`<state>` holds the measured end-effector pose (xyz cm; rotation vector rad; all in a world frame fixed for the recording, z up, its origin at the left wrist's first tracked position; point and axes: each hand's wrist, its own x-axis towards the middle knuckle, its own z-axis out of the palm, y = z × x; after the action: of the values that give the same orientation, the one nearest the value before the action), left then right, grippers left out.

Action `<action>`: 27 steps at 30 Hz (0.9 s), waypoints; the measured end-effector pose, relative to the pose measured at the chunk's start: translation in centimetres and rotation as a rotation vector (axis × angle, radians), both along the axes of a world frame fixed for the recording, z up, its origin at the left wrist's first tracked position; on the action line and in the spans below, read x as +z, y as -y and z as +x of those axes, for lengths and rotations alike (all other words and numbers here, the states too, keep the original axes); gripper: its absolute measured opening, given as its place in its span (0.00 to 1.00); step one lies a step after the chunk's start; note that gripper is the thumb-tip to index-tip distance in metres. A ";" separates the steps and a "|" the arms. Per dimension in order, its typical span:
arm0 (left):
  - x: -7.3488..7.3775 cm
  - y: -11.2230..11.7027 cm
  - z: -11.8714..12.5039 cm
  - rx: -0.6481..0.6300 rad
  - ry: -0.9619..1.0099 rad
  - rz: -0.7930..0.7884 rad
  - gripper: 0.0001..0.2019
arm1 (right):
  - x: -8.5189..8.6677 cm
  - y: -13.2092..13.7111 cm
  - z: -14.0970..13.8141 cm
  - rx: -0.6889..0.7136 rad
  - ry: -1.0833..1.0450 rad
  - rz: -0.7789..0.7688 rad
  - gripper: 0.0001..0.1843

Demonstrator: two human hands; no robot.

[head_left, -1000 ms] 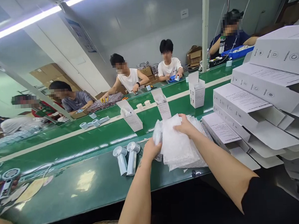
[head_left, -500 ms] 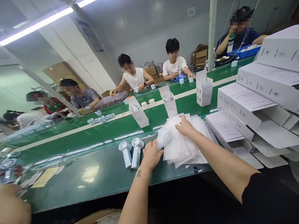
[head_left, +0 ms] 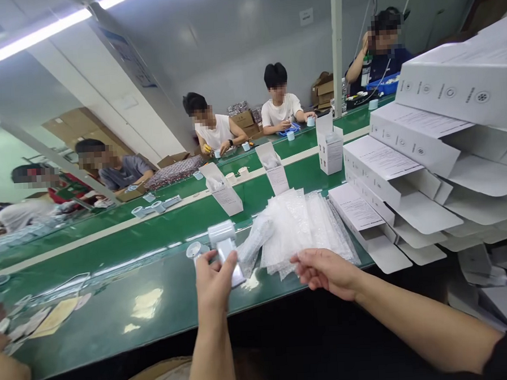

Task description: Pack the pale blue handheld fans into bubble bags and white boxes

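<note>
On the green conveyor bench (head_left: 108,328), the left hand (head_left: 211,286) grips a pale blue handheld fan (head_left: 225,251), a second fan (head_left: 196,251) just behind it — the right hand (head_left: 326,272) hangs open beside bubble-wrap bags (head_left: 298,233) — white cartons (head_left: 388,160) stacked at its right, co-workers (head_left: 278,98) seated beyond.

We look through 1 camera worn on the person's head, facing forward and down across a green conveyor belt (head_left: 115,310). The left hand (head_left: 214,285) and right hand (head_left: 326,272) sit close at lower centre, while seated co-workers (head_left: 278,101) appear farther off, near the top of the frame.
</note>
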<state>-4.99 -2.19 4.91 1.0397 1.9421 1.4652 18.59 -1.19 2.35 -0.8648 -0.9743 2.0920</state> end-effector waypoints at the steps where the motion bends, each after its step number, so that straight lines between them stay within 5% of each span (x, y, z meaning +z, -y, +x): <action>1: 0.1 0.9 2.3 -0.088 0.202 0.029 0.31 | -0.3 -0.4 -0.1 -0.022 -0.110 -0.075 0.19; 3: 0.0 2.3 6.7 -0.310 0.403 -0.020 0.30 | -0.5 -1.2 -0.3 -0.024 -0.294 -0.141 0.22; 6: -0.7 2.5 9.7 -0.453 0.246 -0.005 0.18 | -0.3 -1.7 0.7 -0.092 -0.405 -0.166 0.24; 9: -1.6 0.7 8.3 -0.356 -0.210 0.041 0.15 | 0.3 -1.6 3.0 -0.219 -0.424 -0.239 0.25; 12: -2.1 -1.6 5.9 -0.464 -0.615 -0.042 0.08 | 0.5 -0.8 5.4 -0.229 -0.439 -0.267 0.25; 14: -2.1 -3.0 5.1 -0.534 -0.707 -0.147 0.04 | 0.1 -0.1 6.4 -0.183 -0.435 -0.236 0.25; 17: -1.3 -4.9 5.2 -0.515 -0.559 -0.231 0.10 | -0.7 0.4 6.8 -0.040 -0.393 -0.144 0.23; 20: -0.3 -6.4 6.2 -0.479 -0.430 -0.114 0.10 | -0.7 -0.6 6.0 0.101 -0.334 -0.066 0.24; 25: 0.3 -7.6 7.4 -0.885 -0.130 -0.091 0.04 | 0.3 -4.4 3.8 0.197 -0.268 -0.072 0.28; 27: 0.2 -7.7 7.2 -0.854 0.088 -0.089 0.06 | 0.3 -5.3 3.4 0.215 -0.233 -0.074 0.26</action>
<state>2.24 5.54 5.08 1.4734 1.2163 0.9019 22.01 4.12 2.65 -0.5539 -0.9023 2.3614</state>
